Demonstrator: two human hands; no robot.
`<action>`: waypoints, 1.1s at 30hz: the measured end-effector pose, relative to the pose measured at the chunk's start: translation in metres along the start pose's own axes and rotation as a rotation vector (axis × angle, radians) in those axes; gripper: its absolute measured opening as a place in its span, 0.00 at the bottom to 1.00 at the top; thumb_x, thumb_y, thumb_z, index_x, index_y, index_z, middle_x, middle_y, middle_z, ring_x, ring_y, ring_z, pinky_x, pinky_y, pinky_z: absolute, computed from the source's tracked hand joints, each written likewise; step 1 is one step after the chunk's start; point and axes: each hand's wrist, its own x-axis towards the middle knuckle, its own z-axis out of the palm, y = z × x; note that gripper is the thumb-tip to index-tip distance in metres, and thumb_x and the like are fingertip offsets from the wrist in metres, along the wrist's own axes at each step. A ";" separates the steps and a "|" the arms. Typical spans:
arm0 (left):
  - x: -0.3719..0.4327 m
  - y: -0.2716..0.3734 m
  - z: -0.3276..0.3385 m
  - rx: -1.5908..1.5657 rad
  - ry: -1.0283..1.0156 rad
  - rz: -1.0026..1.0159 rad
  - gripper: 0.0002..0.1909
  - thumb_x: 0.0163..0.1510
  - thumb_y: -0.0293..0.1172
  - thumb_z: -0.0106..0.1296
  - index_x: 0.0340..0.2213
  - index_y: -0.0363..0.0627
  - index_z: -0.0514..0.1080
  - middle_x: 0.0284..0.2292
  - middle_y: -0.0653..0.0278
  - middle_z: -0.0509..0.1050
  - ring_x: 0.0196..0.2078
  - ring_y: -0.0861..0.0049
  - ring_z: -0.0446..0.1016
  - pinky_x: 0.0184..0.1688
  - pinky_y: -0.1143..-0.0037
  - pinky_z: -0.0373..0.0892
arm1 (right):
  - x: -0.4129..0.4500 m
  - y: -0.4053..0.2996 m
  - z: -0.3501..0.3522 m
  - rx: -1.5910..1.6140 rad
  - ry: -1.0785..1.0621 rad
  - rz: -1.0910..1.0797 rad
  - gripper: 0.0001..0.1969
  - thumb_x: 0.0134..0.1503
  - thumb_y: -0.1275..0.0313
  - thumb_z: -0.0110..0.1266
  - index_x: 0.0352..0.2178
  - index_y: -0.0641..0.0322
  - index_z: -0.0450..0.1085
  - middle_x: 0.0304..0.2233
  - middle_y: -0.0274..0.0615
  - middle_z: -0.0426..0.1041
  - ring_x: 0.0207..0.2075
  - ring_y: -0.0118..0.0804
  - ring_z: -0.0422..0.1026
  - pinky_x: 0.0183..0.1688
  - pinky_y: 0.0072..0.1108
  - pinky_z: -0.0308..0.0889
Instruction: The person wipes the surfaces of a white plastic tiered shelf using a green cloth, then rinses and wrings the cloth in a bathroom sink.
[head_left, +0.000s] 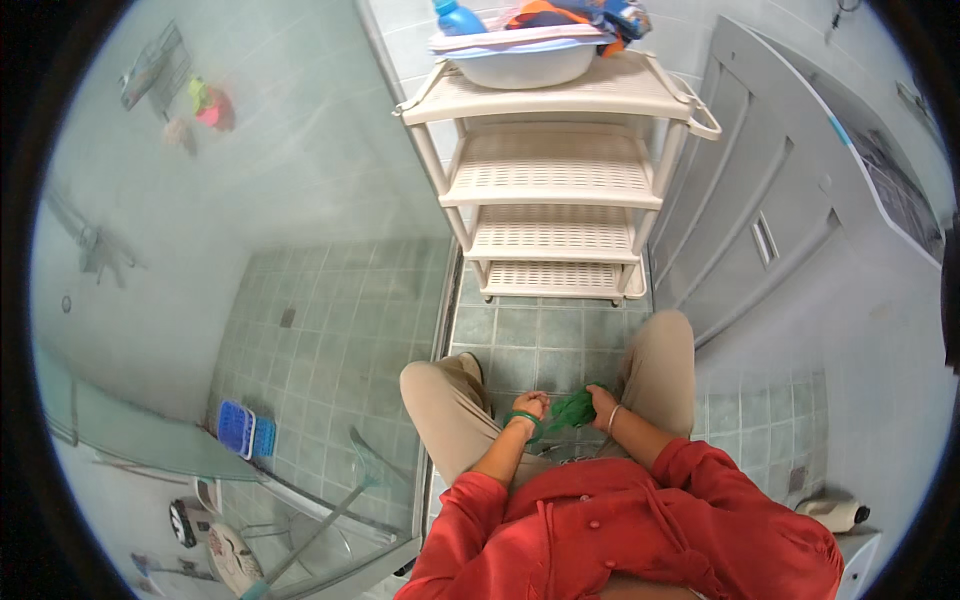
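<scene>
A crumpled green, thin, see-through bag or mesh (574, 410) hangs between my two hands, low over the floor between my knees. My right hand (601, 406) grips its right side, with a pale bangle on that wrist. Close to its left edge is my left hand (532, 404), fingers curled. Whether those fingers pinch the green material cannot be made out. A green bangle (526, 417) circles my left wrist, and a strip of the material trails toward it.
A cream plastic shelf rack (555, 161) on casters stands ahead, a white basin (525, 66) with a blue bottle (459, 19) and cloths on top. Glass borders the shower floor (330, 315) at left, with baskets (244, 429) and a squeegee (365, 474). Grey panel (765, 187) at right.
</scene>
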 end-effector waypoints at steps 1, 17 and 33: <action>-0.002 0.002 0.004 0.070 -0.004 -0.010 0.06 0.49 0.22 0.43 0.30 0.41 0.70 0.26 0.64 0.72 0.26 0.79 0.70 0.23 0.78 0.64 | 0.000 0.000 -0.007 0.024 -0.027 -0.005 0.13 0.55 0.64 0.42 0.36 0.64 0.63 0.35 0.43 0.69 0.36 0.40 0.70 0.40 0.33 0.68; -0.040 0.098 -0.034 0.695 -0.021 0.994 0.12 0.54 0.30 0.47 0.39 0.39 0.70 0.31 0.64 0.74 0.31 0.83 0.70 0.32 0.80 0.67 | 0.000 -0.016 0.000 0.144 -0.031 -0.136 0.10 0.52 0.65 0.45 0.32 0.60 0.66 0.28 0.39 0.71 0.29 0.35 0.72 0.31 0.29 0.71; -0.047 0.187 -0.087 1.404 -0.228 1.080 0.19 0.51 0.46 0.43 0.38 0.47 0.72 0.34 0.55 0.74 0.39 0.60 0.71 0.43 0.68 0.66 | 0.022 -0.166 0.024 -0.068 -0.245 -0.403 0.14 0.52 0.65 0.47 0.36 0.64 0.66 0.34 0.42 0.71 0.34 0.36 0.71 0.34 0.27 0.68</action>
